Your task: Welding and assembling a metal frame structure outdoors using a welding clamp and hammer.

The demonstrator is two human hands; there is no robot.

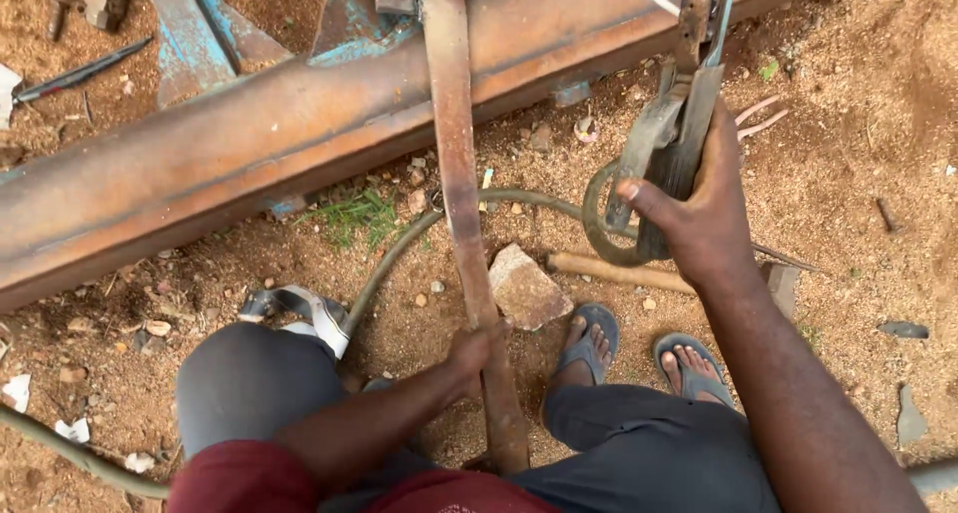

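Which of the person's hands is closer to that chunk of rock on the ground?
The left hand. It grips the rusty flat bar right beside the rock, just below and to its left. The right hand holds the welding clamp farther off, up and to the rock's right.

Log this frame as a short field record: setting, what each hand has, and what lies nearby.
setting: bare reddish dirt ground, seen from above
left hand: closed around a rusty flat steel bar
right hand: grips a welding electrode holder
cable: runs from the holder across the dirt
beam: long rusty steel, with blue-painted parts
nearby: a stone beside the bar
feet: in sandals
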